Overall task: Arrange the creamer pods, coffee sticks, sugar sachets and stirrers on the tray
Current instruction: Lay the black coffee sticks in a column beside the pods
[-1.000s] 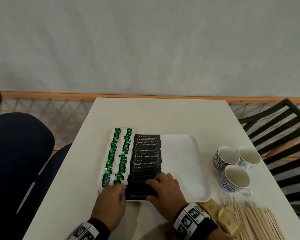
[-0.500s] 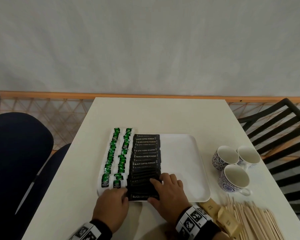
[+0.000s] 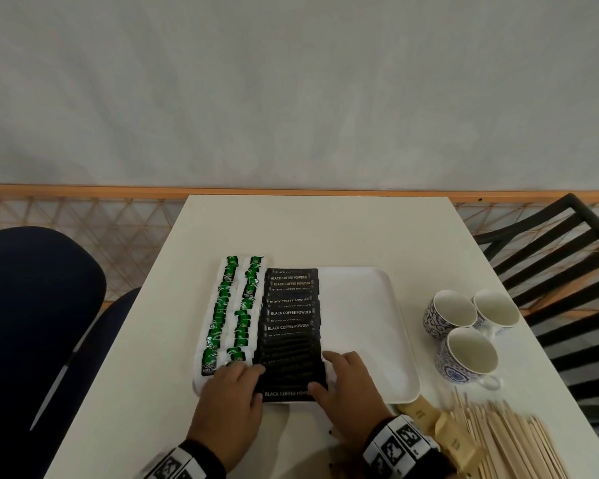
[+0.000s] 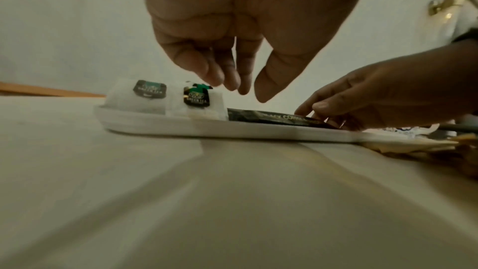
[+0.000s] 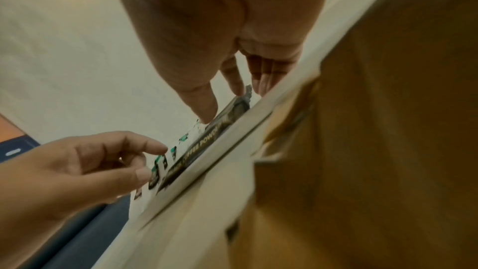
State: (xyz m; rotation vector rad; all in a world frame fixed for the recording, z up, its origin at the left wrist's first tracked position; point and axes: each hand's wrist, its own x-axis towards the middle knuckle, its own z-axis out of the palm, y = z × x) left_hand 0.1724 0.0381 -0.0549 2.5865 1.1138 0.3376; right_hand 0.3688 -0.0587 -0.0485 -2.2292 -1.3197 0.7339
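A white tray holds two columns of green-labelled creamer pods at its left and a column of black coffee sticks beside them. My two hands flank the near end of that column. The left hand hovers at the sticks' left ends with loose fingers and holds nothing. The right hand rests its fingertips against the sticks' right ends, thumb on the nearest stick. Brown sugar sachets and wooden stirrers lie on the table at the near right, off the tray.
Three blue-patterned cups stand right of the tray. The tray's right half is bare. A dark blue chair is on the left and a black slatted chair on the right. The table ends at a white wall.
The right hand slid right, from lying over the near coffee sticks to their right ends. The left hand shifted slightly right toward their left ends.
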